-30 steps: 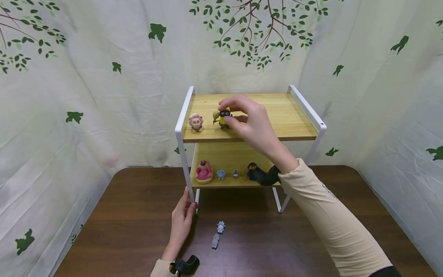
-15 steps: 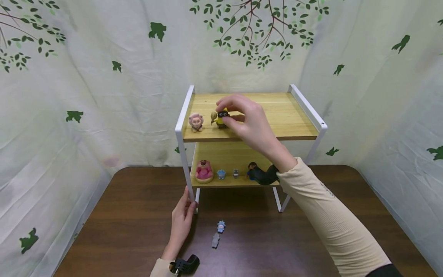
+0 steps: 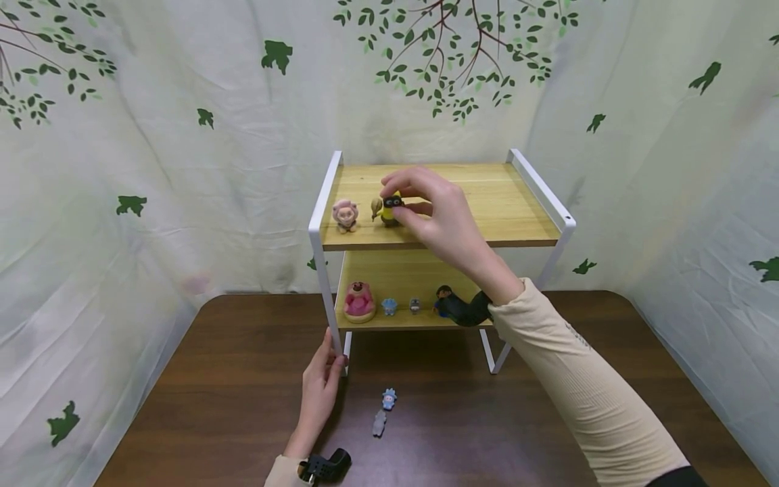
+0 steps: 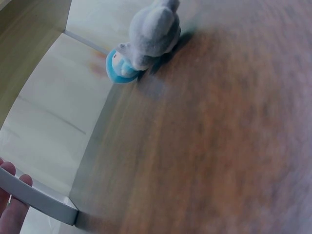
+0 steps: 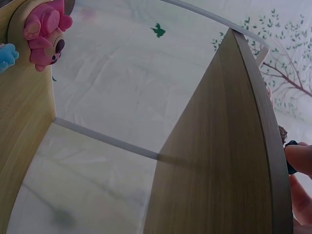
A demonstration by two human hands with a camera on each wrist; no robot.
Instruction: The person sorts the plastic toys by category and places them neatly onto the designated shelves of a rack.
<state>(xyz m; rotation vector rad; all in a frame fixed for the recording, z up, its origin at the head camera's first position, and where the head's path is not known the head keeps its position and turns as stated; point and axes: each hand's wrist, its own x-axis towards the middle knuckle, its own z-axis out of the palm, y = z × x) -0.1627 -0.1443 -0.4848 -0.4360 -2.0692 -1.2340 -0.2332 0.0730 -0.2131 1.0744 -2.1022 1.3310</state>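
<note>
My right hand point(image 3: 441, 213) reaches over the top board of a two-tier wooden shelf point(image 3: 487, 203) with a white frame. Between thumb and fingers it pinches a small yellow toy figure point(image 3: 388, 215) with a black mask, standing close on the board near its front edge. A pink pig-like figurine point(image 3: 345, 216) sits to its left. My left hand point(image 3: 320, 385) grips the shelf's front left leg point(image 3: 329, 297); in the left wrist view its fingers point(image 4: 14, 212) show on both sides of the white bar.
On the lower board stand a pink bear figurine point(image 3: 359, 303), a small blue figurine point(image 3: 389, 307) and a small grey one point(image 3: 414, 306). A black wrist-camera mount point(image 3: 465, 310) overlaps that board. On the brown table point(image 3: 243, 406) lie a blue figurine point(image 3: 389, 398) and a grey one point(image 3: 379, 424).
My right hand and the yellow figure have shifted slightly left along the top board since a second ago. The left hand stays on the shelf leg.
</note>
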